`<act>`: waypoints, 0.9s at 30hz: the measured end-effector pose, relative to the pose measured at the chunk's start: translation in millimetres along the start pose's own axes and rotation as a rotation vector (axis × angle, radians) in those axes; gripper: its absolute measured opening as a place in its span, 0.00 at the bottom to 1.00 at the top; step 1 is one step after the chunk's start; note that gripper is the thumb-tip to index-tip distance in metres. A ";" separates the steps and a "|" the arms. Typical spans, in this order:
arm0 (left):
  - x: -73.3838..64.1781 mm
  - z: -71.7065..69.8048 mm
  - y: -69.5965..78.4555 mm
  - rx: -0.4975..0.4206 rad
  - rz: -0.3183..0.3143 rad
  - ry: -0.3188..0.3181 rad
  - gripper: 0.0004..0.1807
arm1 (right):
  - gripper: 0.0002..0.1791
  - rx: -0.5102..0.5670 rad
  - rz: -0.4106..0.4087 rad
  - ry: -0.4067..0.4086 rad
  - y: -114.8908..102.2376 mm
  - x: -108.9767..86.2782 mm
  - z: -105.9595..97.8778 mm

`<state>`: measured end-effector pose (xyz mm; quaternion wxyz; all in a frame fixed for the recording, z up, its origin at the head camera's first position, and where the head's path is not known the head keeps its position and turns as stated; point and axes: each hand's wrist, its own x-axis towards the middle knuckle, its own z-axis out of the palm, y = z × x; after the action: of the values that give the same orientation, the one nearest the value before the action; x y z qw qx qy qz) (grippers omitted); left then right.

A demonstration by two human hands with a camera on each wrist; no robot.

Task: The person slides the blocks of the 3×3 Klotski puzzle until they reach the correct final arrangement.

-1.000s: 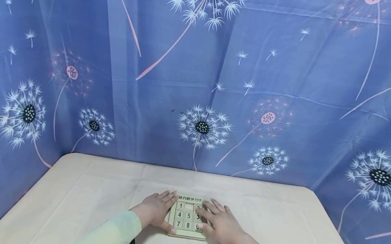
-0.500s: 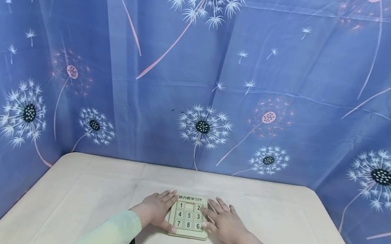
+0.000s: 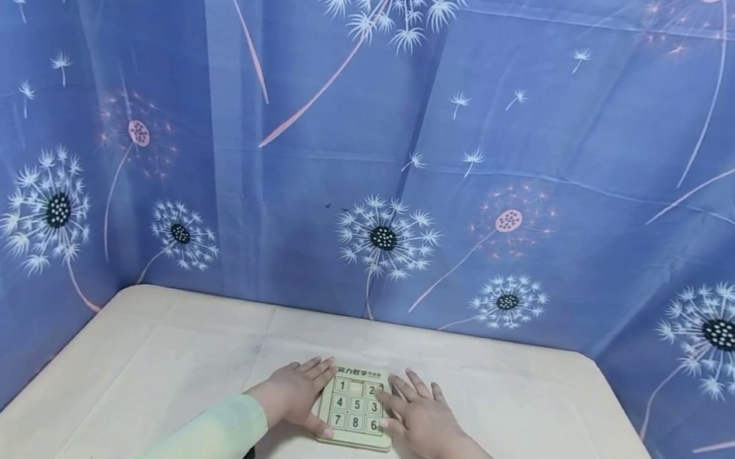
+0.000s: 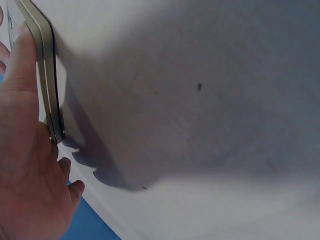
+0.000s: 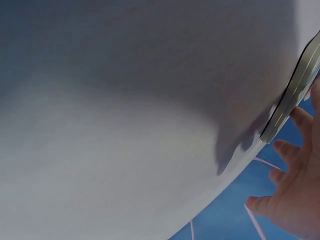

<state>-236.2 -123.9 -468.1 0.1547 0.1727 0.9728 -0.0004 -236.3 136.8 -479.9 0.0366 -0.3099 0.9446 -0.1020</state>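
A pale green number slide puzzle (image 3: 352, 438) lies flat on the table, with tiles 1 and 2 in its top row, 4, 5, 3 in the middle and 7, 8, 6 below. A gap sits between tile 1 (image 3: 341, 386) and tile 2 (image 3: 371, 389). My left hand (image 3: 295, 394) holds the puzzle's left side, thumb over the near corner and fingers reaching toward the far corner. At the right side my right hand (image 3: 428, 422) is spread, its index fingertip at tile 2 and its thumb beside tile 6 (image 3: 373, 425). Both wrist views show the puzzle's edge beside the fingers.
The table (image 3: 194, 362) has a cream cover and rounded far corners. Blue cloth (image 3: 285, 210) with dandelion prints hangs behind it and along both sides. Pale green sleeves (image 3: 205, 434) cover both forearms.
My right hand has drawn back to the right, uncovering tiles 2, 3 and 6. Tile 2 has shifted slightly left since half a second ago. The left hand stays in place.
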 end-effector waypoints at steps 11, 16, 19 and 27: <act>-0.2 -1.3 -0.6 0.001 -0.003 0.004 0.62 | 0.30 0.007 0.008 -0.006 -10.9 4.7 -4.2; 0.3 -0.3 -0.6 -0.004 -0.004 0.003 0.62 | 0.31 0.018 0.016 -0.018 -14.5 6.3 -4.1; 0.3 -0.1 -0.5 -0.005 -0.002 0.003 0.62 | 0.32 0.019 0.015 -0.017 -15.6 7.0 -3.6; 0.6 0.1 -0.8 -0.007 -0.004 -0.002 0.62 | 0.31 0.026 0.012 -0.016 -14.5 10.8 0.7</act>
<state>-237.0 -124.5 -468.4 0.1560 0.1700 0.9730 0.0026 -236.6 118.9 -477.5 0.0488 -0.3045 0.9447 -0.1115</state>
